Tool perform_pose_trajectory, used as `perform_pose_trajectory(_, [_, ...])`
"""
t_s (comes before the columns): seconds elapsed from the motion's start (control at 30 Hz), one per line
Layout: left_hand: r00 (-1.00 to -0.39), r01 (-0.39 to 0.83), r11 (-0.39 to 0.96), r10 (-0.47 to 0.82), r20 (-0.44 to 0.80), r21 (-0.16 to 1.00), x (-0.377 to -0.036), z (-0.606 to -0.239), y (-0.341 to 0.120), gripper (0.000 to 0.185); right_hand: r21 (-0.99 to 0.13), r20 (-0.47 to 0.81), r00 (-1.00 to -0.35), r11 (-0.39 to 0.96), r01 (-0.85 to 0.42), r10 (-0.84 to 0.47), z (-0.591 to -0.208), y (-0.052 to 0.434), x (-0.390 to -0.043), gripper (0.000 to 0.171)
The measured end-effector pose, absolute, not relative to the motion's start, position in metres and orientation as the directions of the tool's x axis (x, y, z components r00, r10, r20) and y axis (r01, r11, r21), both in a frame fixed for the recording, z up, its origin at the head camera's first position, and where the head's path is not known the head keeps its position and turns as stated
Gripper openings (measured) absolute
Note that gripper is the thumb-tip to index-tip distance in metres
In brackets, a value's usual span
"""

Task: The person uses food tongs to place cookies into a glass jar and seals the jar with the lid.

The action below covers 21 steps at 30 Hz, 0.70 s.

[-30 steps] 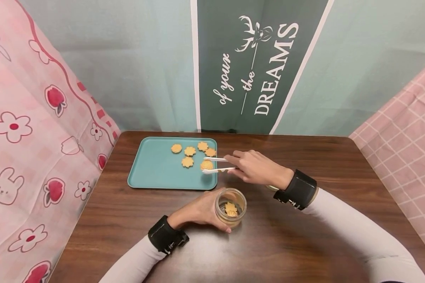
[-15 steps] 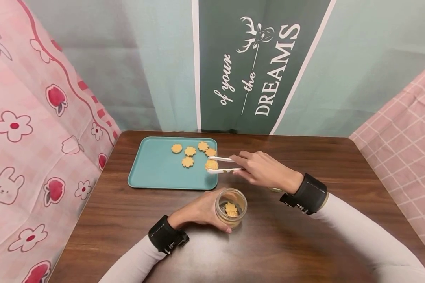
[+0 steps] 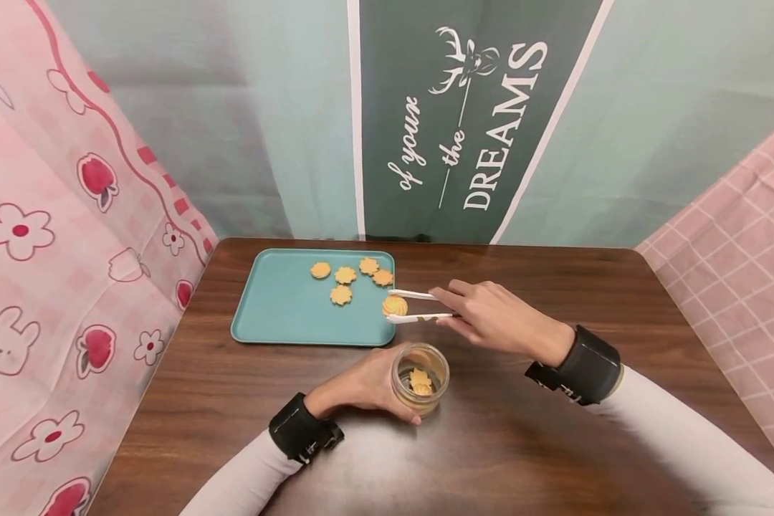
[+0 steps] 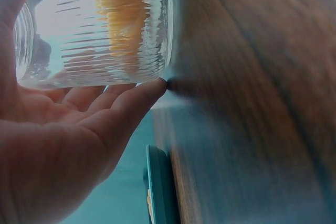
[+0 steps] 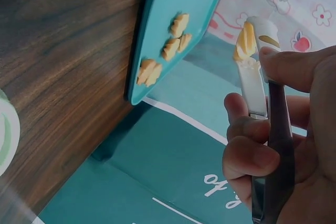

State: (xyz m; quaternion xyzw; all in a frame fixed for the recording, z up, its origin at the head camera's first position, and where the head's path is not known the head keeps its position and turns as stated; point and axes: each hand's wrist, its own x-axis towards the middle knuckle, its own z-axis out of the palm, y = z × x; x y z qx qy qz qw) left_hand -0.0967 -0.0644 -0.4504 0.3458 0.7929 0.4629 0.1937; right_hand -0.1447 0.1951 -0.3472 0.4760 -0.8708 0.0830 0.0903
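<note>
My left hand [image 3: 373,381] grips a clear ribbed glass jar [image 3: 446,374] from its left side, keeping it upright on the table; some cookies [image 3: 420,381] lie at the bottom. In the left wrist view the fingers wrap the jar's wall [image 4: 79,40]. Tongs with white tips and dark handles [image 5: 278,150] are in my right hand [image 3: 490,315]. Between their tips is a swirled yellow cookie [image 3: 395,306], raised over the right edge of the teal tray [image 3: 284,308]. Several flower-shaped cookies [image 3: 341,294] lie on the tray's right half.
The wooden table [image 3: 522,444] stretches around the jar and tray. Part of a round white-and-green object [image 5: 8,135] shows at the left of the right wrist view. Behind the table hangs a green curtain [image 3: 264,143], with pink cloth [image 3: 71,251] on the left.
My right hand has drawn the tongs and the cookie rightward, from over the tray to its right edge. My left hand and the jar have stayed in place.
</note>
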Motion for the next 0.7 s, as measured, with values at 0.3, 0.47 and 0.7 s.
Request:
perform_pose_trajectory(0.3, [-0.684,0.372,0.338,0.729,0.009,0.865,-0.097,-0.451,-0.065,0.097,-0.019,0.280,-0.513,0.529,-0.848,-0.812,-0.342,0.205,-0.134,0.042])
perform_pose_trajectory(0.47, [-0.673,0.372,0.317,0.739,0.018,0.872,-0.097,-0.451,-0.066,0.096,-0.027,0.282,-0.519,0.534,-0.845,-0.807,-0.340,0.208,-0.125,0.043])
perform_pose_trajectory(0.7, [-0.655,0.408,0.306,0.754,0.043,0.860,-0.097,-0.452,-0.065,0.094,-0.036,0.296,-0.517,0.531,-0.846,-0.803,-0.335,0.212,-0.115,0.042])
